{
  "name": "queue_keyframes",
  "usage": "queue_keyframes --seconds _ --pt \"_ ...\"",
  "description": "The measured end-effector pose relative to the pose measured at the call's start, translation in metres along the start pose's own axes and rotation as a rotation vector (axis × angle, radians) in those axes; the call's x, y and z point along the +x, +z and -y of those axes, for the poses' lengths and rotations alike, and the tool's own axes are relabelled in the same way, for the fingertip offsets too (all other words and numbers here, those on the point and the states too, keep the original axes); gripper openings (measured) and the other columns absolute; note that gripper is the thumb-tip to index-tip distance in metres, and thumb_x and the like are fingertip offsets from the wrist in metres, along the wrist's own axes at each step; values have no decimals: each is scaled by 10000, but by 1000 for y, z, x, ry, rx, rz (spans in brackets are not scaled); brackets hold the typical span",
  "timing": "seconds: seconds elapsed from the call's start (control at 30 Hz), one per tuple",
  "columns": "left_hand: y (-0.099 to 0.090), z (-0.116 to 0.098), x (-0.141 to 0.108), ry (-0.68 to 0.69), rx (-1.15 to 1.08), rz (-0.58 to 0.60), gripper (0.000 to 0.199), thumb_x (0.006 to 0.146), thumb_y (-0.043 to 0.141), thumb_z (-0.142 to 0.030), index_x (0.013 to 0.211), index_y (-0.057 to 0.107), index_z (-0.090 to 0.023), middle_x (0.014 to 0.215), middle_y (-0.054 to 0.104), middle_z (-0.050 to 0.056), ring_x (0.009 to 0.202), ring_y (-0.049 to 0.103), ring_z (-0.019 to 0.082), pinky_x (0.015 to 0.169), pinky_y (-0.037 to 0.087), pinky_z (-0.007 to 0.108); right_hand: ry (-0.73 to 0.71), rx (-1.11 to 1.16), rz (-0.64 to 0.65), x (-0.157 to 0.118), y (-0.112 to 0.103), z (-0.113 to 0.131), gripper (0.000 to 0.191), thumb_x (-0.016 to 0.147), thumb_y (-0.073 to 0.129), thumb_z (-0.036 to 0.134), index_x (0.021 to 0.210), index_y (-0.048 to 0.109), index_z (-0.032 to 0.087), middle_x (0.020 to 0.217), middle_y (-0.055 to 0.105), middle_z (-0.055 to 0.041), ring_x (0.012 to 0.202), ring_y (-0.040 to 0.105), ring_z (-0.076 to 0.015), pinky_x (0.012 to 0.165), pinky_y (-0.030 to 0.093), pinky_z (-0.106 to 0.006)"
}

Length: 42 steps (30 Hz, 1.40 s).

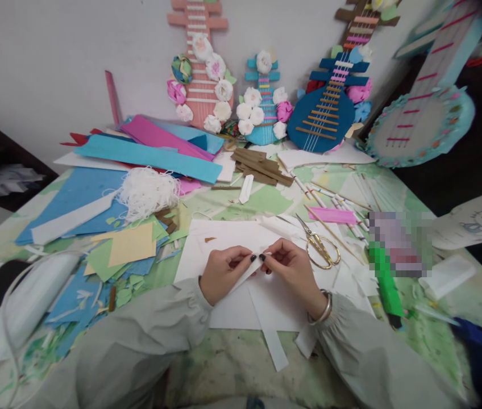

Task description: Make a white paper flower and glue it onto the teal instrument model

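My left hand (pixel 227 271) and my right hand (pixel 289 271) meet over a white sheet (pixel 232 307) on the table. Both are closed, pinching a small piece of white paper (pixel 259 255) between thumbs and fingertips. Part of that piece is hidden by my fingers. Below my hands a white paper strip (pixel 273 338) hangs past the sheet's front edge. Gold-handled scissors (pixel 320 244) lie just right of my right hand, blades pointing up and left.
Paper-decorated lutes (pixel 321 116) lean on the wall. White yarn (pixel 149 193), a turquoise paper roll (pixel 151 156) and brown strips (pixel 260 167) lie behind. Paper scraps (pixel 132 244) cover the left; pens (pixel 318 196) and a green strip (pixel 388 289) lie right.
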<state>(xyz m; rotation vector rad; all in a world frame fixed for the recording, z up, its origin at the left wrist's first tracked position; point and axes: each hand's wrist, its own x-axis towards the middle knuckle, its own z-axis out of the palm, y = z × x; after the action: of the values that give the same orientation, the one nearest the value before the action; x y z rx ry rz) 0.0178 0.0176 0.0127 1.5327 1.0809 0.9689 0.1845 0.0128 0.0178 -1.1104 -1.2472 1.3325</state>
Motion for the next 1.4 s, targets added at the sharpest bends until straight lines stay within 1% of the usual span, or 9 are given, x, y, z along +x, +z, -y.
queue_keyframes --seconds 0.13,0.3,0.57,0.67,0.77,0.87,0.93,1.17,1.4 --pt "2 2 -2 -23 -60 25 219 817 570 -306 879 658 -114 754 731 79 640 695 173 594 570 235 1 38 2 0 0 0 169 743 675 252 777 526 179 595 597 31 525 583 -99 499 462 -208" --pt "4 5 -4 52 62 -12 183 833 553 -272 871 659 -127 710 721 54 598 679 146 579 554 209 38 124 50 1 0 -3 336 716 693 218 985 493 214 652 577 57 529 615 -114 509 498 -231" --pt "3 -1 -7 233 367 -8 196 857 502 -208 925 678 -158 696 707 22 554 638 97 533 486 161 61 36 82 2 0 3 224 744 665 312 895 575 174 576 575 43 476 570 -97 481 477 -228" --pt "4 -4 -6 147 257 15 193 828 532 -214 940 678 -154 738 713 36 552 648 106 539 505 175 69 44 88 2 -1 4 183 757 658 321 799 563 170 550 609 25 475 555 -95 491 467 -228" --pt "3 -6 -3 -73 -62 29 231 761 608 -256 941 665 -123 766 716 69 517 651 134 493 528 210 78 107 65 4 -4 3 196 764 654 329 787 532 178 577 634 13 496 572 -104 508 469 -231" --pt "-2 -9 2 -266 -271 26 317 686 686 -311 906 652 -85 687 707 84 453 636 150 403 493 209 73 140 46 7 -11 3 206 781 643 340 812 517 181 603 649 5 533 596 -115 527 469 -230" --pt "-6 -9 6 -334 -330 0 361 645 725 -337 877 642 -73 624 695 81 418 623 153 366 467 202 78 131 42 8 -16 4 211 776 656 330 820 515 179 591 646 9 546 601 -113 535 462 -220" --pt "-16 -6 10 -386 -422 -68 374 599 780 -338 837 639 -86 542 681 61 370 596 144 318 413 180 53 135 134 11 -28 7 187 777 660 313 830 537 183 623 648 9 532 581 -110 525 432 -228" --pt "-27 -10 12 -356 -540 34 327 604 781 -286 850 676 -97 635 716 93 453 645 162 387 462 195 52 189 138 11 -31 8 136 761 627 232 874 679 176 656 647 -16 561 547 -118 556 441 -267"
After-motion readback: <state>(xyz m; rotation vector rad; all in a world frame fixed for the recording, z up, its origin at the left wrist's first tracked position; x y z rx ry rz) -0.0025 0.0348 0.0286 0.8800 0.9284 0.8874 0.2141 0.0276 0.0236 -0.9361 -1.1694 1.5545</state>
